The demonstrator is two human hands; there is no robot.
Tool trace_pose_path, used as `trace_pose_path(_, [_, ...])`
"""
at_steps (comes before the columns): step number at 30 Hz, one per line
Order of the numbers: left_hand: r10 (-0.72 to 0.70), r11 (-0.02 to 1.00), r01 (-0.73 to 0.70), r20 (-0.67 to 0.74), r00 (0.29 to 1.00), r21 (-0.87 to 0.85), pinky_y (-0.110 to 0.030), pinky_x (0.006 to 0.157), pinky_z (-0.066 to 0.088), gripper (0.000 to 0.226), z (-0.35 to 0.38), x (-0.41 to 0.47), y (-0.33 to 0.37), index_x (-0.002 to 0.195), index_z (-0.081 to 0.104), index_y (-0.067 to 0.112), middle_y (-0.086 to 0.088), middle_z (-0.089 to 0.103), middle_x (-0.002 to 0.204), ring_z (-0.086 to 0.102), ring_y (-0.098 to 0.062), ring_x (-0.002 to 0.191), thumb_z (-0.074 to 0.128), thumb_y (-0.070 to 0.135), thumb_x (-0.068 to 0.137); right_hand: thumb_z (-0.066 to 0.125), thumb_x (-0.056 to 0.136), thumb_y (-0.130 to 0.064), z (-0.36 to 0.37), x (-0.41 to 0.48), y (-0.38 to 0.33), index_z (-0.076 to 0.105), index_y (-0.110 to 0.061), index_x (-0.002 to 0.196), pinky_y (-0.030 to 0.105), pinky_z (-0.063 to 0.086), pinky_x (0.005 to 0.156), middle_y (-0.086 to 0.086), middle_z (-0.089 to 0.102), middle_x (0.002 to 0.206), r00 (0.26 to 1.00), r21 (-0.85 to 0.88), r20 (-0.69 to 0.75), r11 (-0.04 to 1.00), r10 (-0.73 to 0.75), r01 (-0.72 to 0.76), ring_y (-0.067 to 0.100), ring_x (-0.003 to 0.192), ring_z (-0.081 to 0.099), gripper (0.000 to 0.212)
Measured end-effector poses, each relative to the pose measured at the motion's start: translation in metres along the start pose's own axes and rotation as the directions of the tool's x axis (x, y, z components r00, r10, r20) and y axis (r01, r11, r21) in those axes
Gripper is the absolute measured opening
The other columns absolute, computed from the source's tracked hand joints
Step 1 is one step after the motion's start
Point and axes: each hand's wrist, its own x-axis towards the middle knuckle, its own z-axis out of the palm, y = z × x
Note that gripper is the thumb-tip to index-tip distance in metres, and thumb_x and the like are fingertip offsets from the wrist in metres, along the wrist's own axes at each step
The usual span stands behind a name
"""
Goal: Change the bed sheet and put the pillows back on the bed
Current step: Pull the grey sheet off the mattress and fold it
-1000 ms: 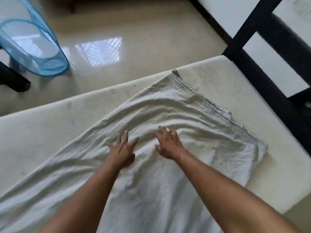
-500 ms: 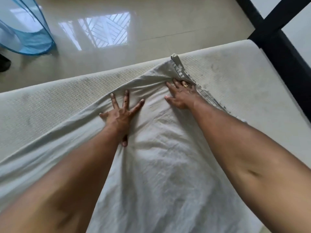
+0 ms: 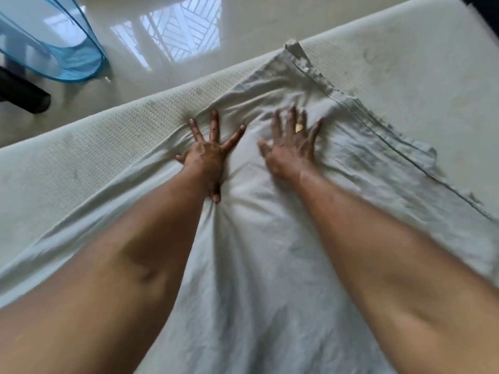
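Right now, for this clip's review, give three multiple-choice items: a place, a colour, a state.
1. Where is the translucent blue mesh hamper? A chair; B glossy cream floor; C in a hand.
2. The ring on the right hand is: A silver; B black; C gold.
3. Fingers of the left hand on the wrinkled white fabric sheet are: A spread flat; B fisted; C pinching a corner.
B, it stands on the shiny tiles; C, it glints gold; A, all are splayed against the fabric.
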Motion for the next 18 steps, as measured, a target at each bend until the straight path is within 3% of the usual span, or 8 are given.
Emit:
trace_pose_path(3, [-0.011,0.997,0.020,-0.122,0.993,0.070,-0.086,0.089,0.032,0.173,0.015,-0.019,-0.009,0.152,-0.015,0.056,-0.009,-0.025,0.166,-0.011,-0.055,0.149,0.102,0.037,0.027,0.032,0.101,-0.058,0.044,-0.113,-0.025,0.011,-0.019,0.165,0.066,-0.001,0.121,0.017,-0.004,0.171,0.988,0.123,-0.118,0.986,-0.095,0.110,0.036,0.158,-0.004,0.078])
trace_pose_path(5, [-0.047,0.995,0.071,-0.300,0.953,0.070,-0.074,0.104,0.036,0.131,0.046,-0.056,-0.015,0.160,0.009,0.035,-0.023,0.002,0.167,0.014,-0.051,0.150,0.094,0.033,0.060,0.043,0.098,-0.053,0.063,-0.192,-0.035,0.019,-0.017,0.164,0.063,0.005,0.123,0.017,0.000,0.171,0.987,0.182,-0.100,0.973,-0.126,0.143,0.034,0.159,-0.001,0.079])
trace_pose_path(7, [-0.028,0.998,0.047,-0.429,0.903,0.035,-0.066,0.103,0.040,0.087,0.099,-0.113,-0.024,0.156,0.024,0.022,-0.028,0.023,0.161,0.030,-0.047,0.145,0.073,0.024,0.084,0.051,0.095,-0.049,0.077,-0.257,-0.044,0.024,-0.016,0.163,0.063,0.011,0.123,0.016,0.003,0.171,0.997,0.203,-0.014,0.976,-0.070,0.072,0.034,0.159,0.003,0.080])
trace_pose_path(10, [-0.031,0.999,0.028,-0.300,0.953,-0.016,-0.070,0.104,0.036,0.074,0.181,-0.222,-0.054,0.159,0.019,0.027,-0.023,0.016,0.166,0.022,-0.041,0.152,0.053,0.033,0.094,0.055,0.087,-0.046,0.086,-0.320,-0.069,0.038,-0.011,0.157,0.066,0.021,0.119,0.020,0.014,0.169,0.996,0.199,0.091,0.980,0.003,-0.021,0.039,0.156,0.015,0.081])
trace_pose_path(13, [-0.140,0.987,0.125,-0.168,0.976,-0.097,-0.071,0.109,0.028,0.074,0.223,-0.295,-0.104,0.162,0.007,0.032,-0.011,0.002,0.170,0.006,-0.034,0.156,0.038,0.053,0.098,0.054,0.081,-0.040,0.094,-0.339,-0.105,0.051,-0.005,0.148,0.068,0.026,0.117,0.025,0.028,0.164,0.990,0.143,0.085,0.984,-0.114,0.101,0.043,0.152,0.027,0.076])
trace_pose_path(15, [-0.174,0.980,0.153,-0.181,0.968,-0.124,-0.073,0.110,0.022,0.075,0.242,-0.322,-0.149,0.162,0.006,0.033,-0.005,0.000,0.171,0.002,-0.031,0.157,0.031,0.063,0.098,0.066,0.081,-0.034,0.102,-0.336,-0.142,0.053,-0.004,0.147,0.068,0.029,0.116,0.025,0.033,0.162,0.979,0.101,0.046,0.975,-0.201,0.196,0.043,0.150,0.032,0.074])
trace_pose_path(18, [-0.123,0.987,0.099,-0.196,0.973,-0.129,-0.074,0.111,0.019,0.071,0.256,-0.337,-0.215,0.162,0.004,0.033,0.002,-0.006,0.171,-0.006,-0.023,0.157,0.020,0.065,0.100,0.074,0.085,-0.033,0.112,-0.325,-0.208,0.041,-0.009,0.156,0.065,0.022,0.119,0.024,0.025,0.165,0.979,0.092,0.011,0.975,-0.204,0.202,0.042,0.153,0.025,0.082])
